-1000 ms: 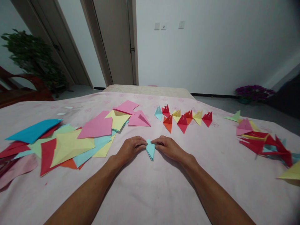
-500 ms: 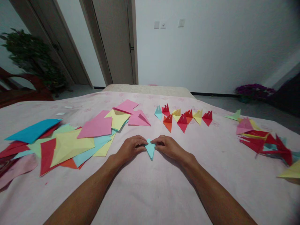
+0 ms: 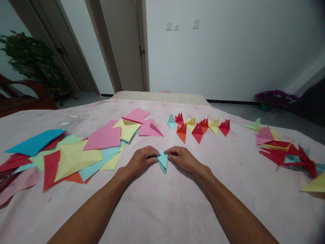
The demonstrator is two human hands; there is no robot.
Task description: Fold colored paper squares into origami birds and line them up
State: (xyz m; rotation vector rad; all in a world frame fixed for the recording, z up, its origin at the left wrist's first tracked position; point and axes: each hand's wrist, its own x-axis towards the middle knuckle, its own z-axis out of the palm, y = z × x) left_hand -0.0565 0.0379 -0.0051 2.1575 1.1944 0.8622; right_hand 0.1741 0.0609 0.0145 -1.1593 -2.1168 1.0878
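Observation:
A small light-blue folded paper point(image 3: 163, 162) lies at the middle of the table, its narrow point toward me. My left hand point(image 3: 145, 158) pinches its left upper edge between thumb and fingers. On the opposite side my right hand point(image 3: 180, 158) grips the right upper edge the same way. The lower point shows split layers. Beyond the hands stand several folded paper birds in red, orange, yellow and blue, among them a red paper bird point(image 3: 197, 133) and a light-blue one point(image 3: 171, 122).
Loose sheets spread at the left, with a yellow sheet point(image 3: 78, 157) and a pink sheet point(image 3: 104, 137) on top. More folded pieces, including a red one point(image 3: 273, 156), pile up at the right. A pink flowered cloth point(image 3: 167, 210) covers the table.
The light-blue paper's layers have spread slightly apart at the lower point. Both hands have stayed nearly in place on it.

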